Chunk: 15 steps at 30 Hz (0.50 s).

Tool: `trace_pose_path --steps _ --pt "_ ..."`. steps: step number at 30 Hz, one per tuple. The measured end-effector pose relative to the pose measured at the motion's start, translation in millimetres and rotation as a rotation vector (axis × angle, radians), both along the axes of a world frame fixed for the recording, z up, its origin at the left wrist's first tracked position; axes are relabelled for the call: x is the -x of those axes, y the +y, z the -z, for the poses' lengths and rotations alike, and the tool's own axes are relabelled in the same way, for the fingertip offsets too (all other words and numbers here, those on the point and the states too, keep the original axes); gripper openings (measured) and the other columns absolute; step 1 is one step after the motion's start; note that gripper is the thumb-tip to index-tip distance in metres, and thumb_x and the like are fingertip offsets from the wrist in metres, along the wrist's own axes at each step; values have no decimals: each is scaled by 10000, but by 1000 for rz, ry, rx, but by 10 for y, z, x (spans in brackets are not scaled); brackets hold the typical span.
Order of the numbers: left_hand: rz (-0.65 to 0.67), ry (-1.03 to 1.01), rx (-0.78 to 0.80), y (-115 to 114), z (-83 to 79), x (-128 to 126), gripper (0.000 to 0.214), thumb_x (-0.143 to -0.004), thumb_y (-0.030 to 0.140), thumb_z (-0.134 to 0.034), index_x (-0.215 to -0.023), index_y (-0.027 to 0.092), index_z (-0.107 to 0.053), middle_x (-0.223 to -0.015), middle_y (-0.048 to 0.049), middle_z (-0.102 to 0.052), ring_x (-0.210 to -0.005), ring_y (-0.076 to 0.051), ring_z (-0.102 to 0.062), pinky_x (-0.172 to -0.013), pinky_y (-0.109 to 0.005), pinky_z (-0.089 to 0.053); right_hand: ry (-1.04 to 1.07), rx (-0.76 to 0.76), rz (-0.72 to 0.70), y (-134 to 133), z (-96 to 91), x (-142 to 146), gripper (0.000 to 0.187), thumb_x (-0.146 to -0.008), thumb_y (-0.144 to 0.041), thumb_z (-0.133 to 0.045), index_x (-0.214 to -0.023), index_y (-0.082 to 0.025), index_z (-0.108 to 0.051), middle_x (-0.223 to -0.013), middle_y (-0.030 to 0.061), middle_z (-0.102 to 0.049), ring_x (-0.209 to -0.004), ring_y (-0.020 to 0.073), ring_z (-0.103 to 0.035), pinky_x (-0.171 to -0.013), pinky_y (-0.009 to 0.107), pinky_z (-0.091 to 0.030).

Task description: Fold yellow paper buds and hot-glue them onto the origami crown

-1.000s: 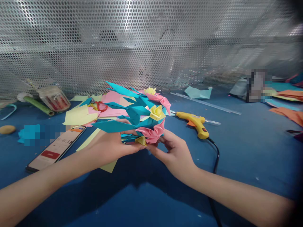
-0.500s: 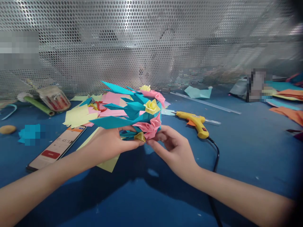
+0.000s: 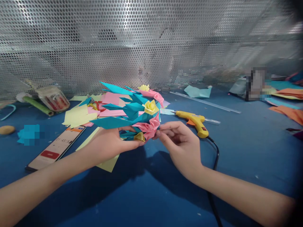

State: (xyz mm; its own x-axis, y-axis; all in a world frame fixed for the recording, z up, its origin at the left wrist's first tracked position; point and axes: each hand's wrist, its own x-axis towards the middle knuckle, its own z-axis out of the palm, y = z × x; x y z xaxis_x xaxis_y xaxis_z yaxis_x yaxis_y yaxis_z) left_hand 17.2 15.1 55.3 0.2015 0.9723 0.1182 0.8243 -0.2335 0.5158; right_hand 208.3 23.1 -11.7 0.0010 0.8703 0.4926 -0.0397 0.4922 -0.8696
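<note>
While the left hand [image 3: 106, 143] stays clamped on the paper piece [image 3: 130, 110], the right hand [image 3: 186, 146] has moved a little outward and up from where it was half a second ago. Its thumb and forefinger tips, lower and nearer the left thumb then, now meet the piece at the right edge of the front pink flower [image 3: 149, 126]; whether they pinch it or only touch it, I cannot tell. The left thumb lies along the bottom by a yellow bud [image 3: 139, 136], its other fingers mostly hidden behind blue leaves. The piece itself has hardly shifted in that half second and is held up above the surface [image 3: 132, 201], leaves pointing left, flowers to the right. That suggests the left hand now carries most of the hold, leaving the right free for small handling at that edge. Near the right hand, a glue gun [image 3: 191, 119] lies apart from both hands, while a phone [image 3: 55, 149] lies beyond the left forearm.
</note>
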Motion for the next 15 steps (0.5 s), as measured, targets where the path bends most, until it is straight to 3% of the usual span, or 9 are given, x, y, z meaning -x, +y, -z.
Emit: trace_pose_path --steps 4,15 --pt "23 -12 7 2 12 -2 288 -739 541 -692 -968 374 -744 -1077 74 -760 -980 -260 -706 -834 -322 -559 -16 -3 6 5 -6 -2 40 -855 -240 -668 -849 -228 -631 -719 -1 -707 -672 161 -693 -648 300 -569" --pt "36 -24 -8 -2 5 -1 226 -735 507 -705 -875 330 -715 -1029 72 -770 -974 -250 -712 -850 -304 -550 -74 -6 -16 14 10 -11 66 -917 -234 -574 -853 -219 -576 -721 -12 -665 -687 139 -643 -644 274 -500"
